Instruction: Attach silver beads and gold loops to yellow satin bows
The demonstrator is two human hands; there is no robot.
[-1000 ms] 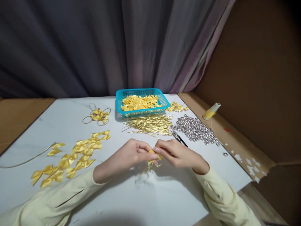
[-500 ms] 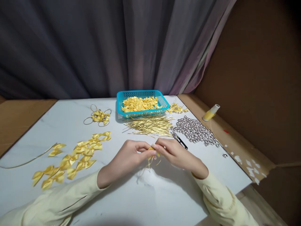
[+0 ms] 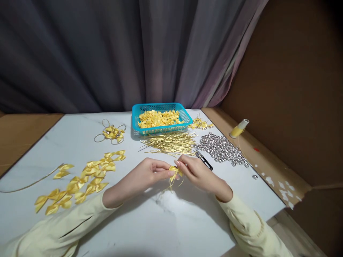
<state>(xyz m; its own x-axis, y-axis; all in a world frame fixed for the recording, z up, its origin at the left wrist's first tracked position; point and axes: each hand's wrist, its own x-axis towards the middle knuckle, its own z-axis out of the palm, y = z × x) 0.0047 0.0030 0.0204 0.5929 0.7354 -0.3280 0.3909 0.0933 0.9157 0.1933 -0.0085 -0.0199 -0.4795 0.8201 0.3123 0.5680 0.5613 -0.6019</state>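
The left hand and right hand are pinching a glossy yellow ribbon bow; its thin, dangling yellow threads are likely risking tangles if twisted.

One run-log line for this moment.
left hand: pinching yellow ribbon | right hand: touching it | beyond: snips, silver beads, blue basket

White with faint grey veining across the tabletop. Yellow in the ribbon piece, well in from its edges, and in the bows nearer its left edge. Turquoise, with a pierced lattice pattern, on the basket by the far edge — gold in the wires before it. Silver on the beads toward the right edge. Pale yellow on the sleeves over the near edge — greyish purple on the curtain past the far one.
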